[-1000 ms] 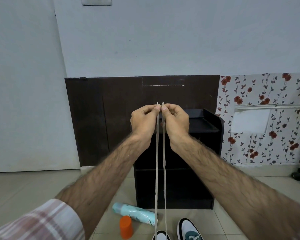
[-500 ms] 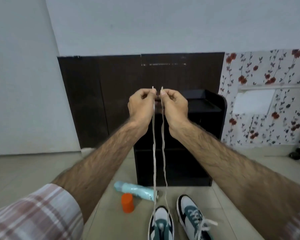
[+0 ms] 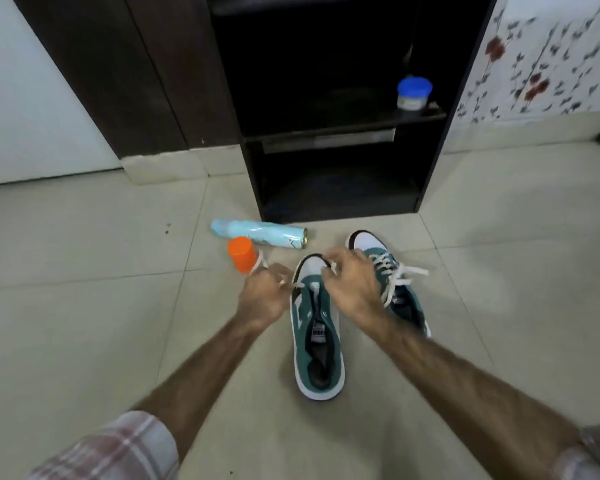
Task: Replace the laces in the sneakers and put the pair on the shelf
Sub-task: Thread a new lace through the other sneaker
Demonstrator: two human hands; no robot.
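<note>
Down on the beige tiled floor (image 3: pixel 84 306), just before the dark wooden shelf unit (image 3: pixel 329 140): left hand (image 3: pixel 262 299) and right hand (image 3: pixel 352 284) each pinching an end of the white flat lace (image 3: pixel 261 261) over the unlaced green-and-white sneaker (image 3: pixel 317 327); laced matching sneaker (image 3: pixel 400 289) just beside; orange cap (image 3: pixel 242 253) and pale blue spray can (image 3: pixel 258 233) near its toe.

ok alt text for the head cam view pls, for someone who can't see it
Two bare hands, left hand and right hand, each pinch an end of a white lace at the toe of an unlaced green sneaker on a tiled floor. A laced sneaker sits beside it, before a dark shelf.
</note>
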